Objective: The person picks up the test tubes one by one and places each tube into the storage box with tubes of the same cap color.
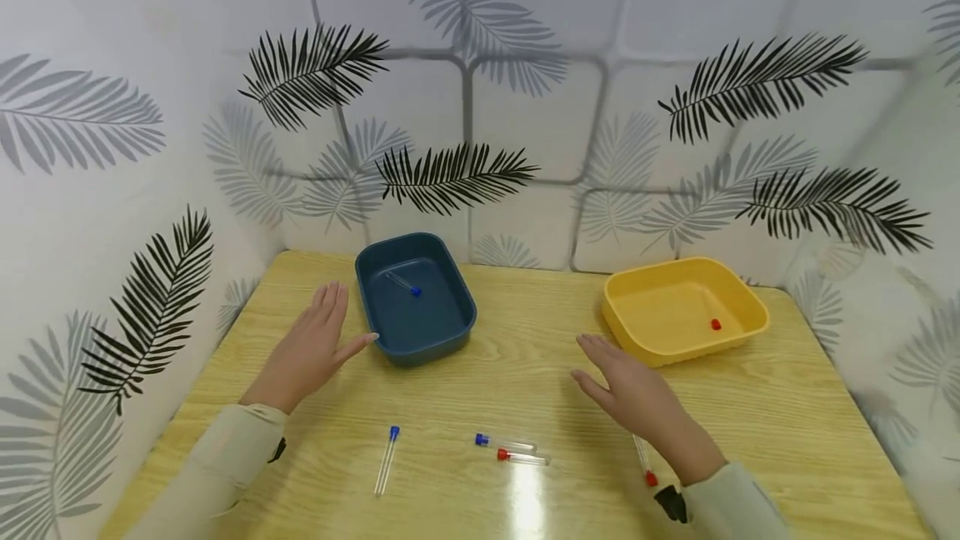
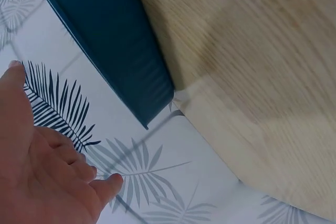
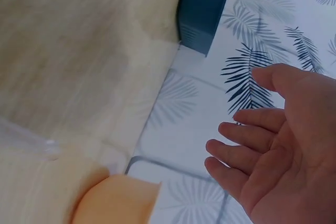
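My left hand, fingers straight and thumb spread, hovers beside a dark blue bin, its thumb tip overlapping the rim in the head view. A tube with a blue cap lies inside that bin. Toward the right, my right hand hangs over the table with nothing in it, just in front of a yellow bin. A red cap shows in the yellow bin. Below my right hand lies a red-capped tube, partly covered by the hand. Both palms show empty in the wrist views.
On the wooden table, a blue-capped tube lies at front left. Near the middle, another blue-capped tube lies close beside a red-capped tube. A leaf-patterned white covering rises behind the table.
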Demonstrator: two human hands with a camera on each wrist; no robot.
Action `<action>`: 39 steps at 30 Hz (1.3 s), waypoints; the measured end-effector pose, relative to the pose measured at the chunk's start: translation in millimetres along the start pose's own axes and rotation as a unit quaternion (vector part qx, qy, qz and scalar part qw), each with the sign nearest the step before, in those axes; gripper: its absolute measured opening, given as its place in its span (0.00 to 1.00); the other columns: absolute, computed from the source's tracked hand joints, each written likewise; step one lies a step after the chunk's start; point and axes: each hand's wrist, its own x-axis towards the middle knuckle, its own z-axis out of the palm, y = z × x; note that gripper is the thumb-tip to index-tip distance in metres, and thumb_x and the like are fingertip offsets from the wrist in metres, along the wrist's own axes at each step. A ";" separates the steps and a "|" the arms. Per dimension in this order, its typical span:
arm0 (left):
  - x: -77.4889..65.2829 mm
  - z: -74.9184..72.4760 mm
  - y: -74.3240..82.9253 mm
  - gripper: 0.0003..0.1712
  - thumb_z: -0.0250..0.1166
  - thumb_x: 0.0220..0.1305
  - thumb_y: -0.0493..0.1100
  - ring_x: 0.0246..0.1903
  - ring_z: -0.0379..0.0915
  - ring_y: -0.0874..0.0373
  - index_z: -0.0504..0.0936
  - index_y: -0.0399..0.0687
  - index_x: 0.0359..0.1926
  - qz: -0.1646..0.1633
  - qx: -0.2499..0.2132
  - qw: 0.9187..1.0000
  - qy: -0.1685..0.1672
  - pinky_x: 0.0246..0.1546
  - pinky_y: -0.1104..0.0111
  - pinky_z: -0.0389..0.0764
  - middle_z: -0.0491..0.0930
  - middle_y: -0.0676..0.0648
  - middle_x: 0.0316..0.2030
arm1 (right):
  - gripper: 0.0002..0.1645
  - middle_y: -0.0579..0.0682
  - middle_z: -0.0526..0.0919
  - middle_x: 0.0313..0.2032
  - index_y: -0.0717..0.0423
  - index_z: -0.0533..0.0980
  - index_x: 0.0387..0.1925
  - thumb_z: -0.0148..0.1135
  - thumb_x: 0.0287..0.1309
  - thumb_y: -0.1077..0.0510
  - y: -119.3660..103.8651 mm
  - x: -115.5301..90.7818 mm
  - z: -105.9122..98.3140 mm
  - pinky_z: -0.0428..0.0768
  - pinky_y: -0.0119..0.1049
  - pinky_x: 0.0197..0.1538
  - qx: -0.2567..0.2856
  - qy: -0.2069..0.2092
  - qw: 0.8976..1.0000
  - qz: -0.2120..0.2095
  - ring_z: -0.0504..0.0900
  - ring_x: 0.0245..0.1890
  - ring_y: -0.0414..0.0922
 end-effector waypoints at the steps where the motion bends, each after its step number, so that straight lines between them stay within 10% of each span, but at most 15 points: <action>1: 3.7 0.1 0.4 0.53 0.46 0.64 0.69 0.69 0.33 0.38 0.42 0.30 0.70 0.003 0.002 1.000 0.001 0.63 0.46 0.50 0.41 0.31 0.69 | 0.41 0.56 0.64 0.64 0.58 0.61 0.67 0.43 0.64 0.34 -2.4 4.7 -0.7 0.68 0.52 0.58 0.004 -0.007 1.000 -0.002 0.64 0.63 0.53; 10: 41.6 2.1 -7.7 0.51 0.51 0.65 0.64 0.67 0.41 0.35 0.46 0.26 0.68 0.026 0.045 0.999 0.000 0.61 0.45 0.55 0.45 0.28 0.67 | 0.39 0.54 0.61 0.67 0.57 0.58 0.68 0.45 0.65 0.37 -25.9 54.7 -1.1 0.65 0.49 0.62 -0.006 -0.046 0.998 -0.041 0.59 0.66 0.49; 20: 85.8 15.1 -23.1 0.50 0.47 0.66 0.65 0.68 0.38 0.36 0.47 0.26 0.68 -0.023 0.040 0.998 -0.039 0.62 0.45 0.54 0.45 0.28 0.68 | 0.36 0.54 0.59 0.67 0.59 0.58 0.68 0.48 0.67 0.44 -53.7 98.4 31.4 0.61 0.45 0.64 -0.039 -0.091 0.992 -0.082 0.55 0.68 0.49; 39: 123.7 44.7 -16.3 0.54 0.41 0.64 0.71 0.68 0.39 0.37 0.45 0.27 0.69 -0.158 0.044 0.986 -0.039 0.61 0.43 0.53 0.44 0.29 0.68 | 0.32 0.54 0.59 0.67 0.60 0.62 0.66 0.50 0.67 0.47 -74.5 104.5 70.1 0.61 0.41 0.64 -0.071 -0.060 0.987 -0.133 0.54 0.68 0.48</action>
